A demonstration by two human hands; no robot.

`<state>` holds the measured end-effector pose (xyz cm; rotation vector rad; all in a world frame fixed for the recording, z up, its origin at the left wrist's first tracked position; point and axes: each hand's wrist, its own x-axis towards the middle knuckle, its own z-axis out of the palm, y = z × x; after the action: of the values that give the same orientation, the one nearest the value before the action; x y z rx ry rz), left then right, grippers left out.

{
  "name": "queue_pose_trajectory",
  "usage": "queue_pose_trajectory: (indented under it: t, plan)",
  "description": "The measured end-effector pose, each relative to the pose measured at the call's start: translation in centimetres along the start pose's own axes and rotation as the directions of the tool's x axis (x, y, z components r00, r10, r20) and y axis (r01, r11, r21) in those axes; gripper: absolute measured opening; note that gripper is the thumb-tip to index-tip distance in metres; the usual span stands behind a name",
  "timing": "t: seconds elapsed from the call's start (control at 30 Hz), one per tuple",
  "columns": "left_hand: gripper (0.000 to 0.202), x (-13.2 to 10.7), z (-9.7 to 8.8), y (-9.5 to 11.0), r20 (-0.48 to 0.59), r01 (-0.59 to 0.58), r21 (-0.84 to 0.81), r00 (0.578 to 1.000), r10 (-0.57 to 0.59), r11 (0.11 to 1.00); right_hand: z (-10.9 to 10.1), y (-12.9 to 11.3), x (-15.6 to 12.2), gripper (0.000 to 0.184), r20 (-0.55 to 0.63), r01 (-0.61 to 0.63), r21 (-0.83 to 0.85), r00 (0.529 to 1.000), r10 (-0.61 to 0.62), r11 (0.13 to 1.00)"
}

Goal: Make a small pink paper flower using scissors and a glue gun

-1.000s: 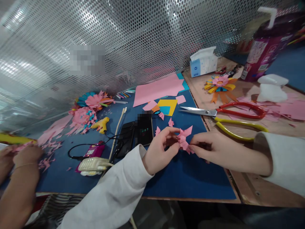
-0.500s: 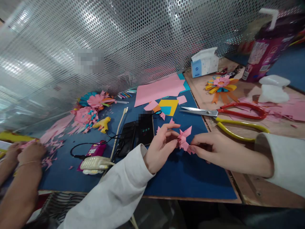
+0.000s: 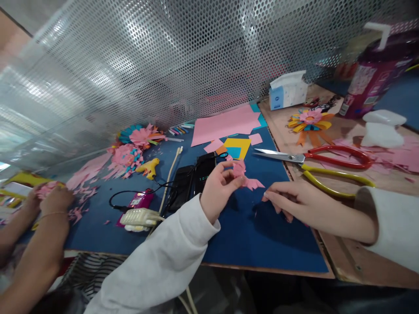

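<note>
My left hand [image 3: 220, 188] pinches a small pink folded-paper piece [image 3: 244, 175] with pointed ends, above the blue work surface [image 3: 235, 244]. My right hand [image 3: 290, 200] hovers just to the right of it, apart from the paper. Its thumb and fingertips are pressed together; whether something tiny sits between them does not show. Behind my right hand lie open scissors [image 3: 297, 158] with one red and one yellow handle. Past my left hand are yellow, blue and pink paper pieces [image 3: 244, 148] and a large pink sheet [image 3: 222, 124].
Left of my forearm are black phones [image 3: 179, 187], a power strip [image 3: 139, 218], cables and a yellow glue gun [image 3: 149, 168]. Paper flowers [image 3: 126, 159] lie further back. A co-worker's hands [image 3: 57, 200] work at far left. At right stand a tissue pack [image 3: 288, 92] and a purple cup [image 3: 368, 83].
My right hand has come off the pink paper piece, leaving a gap. The piece, now only in my left hand, has turned and shifted slightly left and up.
</note>
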<state>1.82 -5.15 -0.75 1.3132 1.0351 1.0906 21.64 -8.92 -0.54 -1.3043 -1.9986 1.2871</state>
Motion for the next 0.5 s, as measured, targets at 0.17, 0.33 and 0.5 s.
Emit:
queue_pose_trajectory:
  t: [0.17,0.33,0.5]
  plan:
    - [0.035,1.8,-2.1,0.1,-0.313,-0.142,-0.065,0.943,0.115,0.988,-0.1,0.0,0.1,0.037,0.021,-0.001,0.021,1.0,0.001,1.0]
    - [0.012,4.3,-5.3,3.0,-0.564,-0.344,-0.142,0.799,0.209,0.928,0.1,0.8,0.2,0.037,0.022,0.04,0.006,0.999,-0.04,0.999]
    - [0.011,7.5,-9.4,6.6,-0.724,-0.356,-0.072,0.661,0.197,0.932,0.1,1.2,0.3,0.035,0.043,0.089,-0.003,0.995,-0.088,0.996]
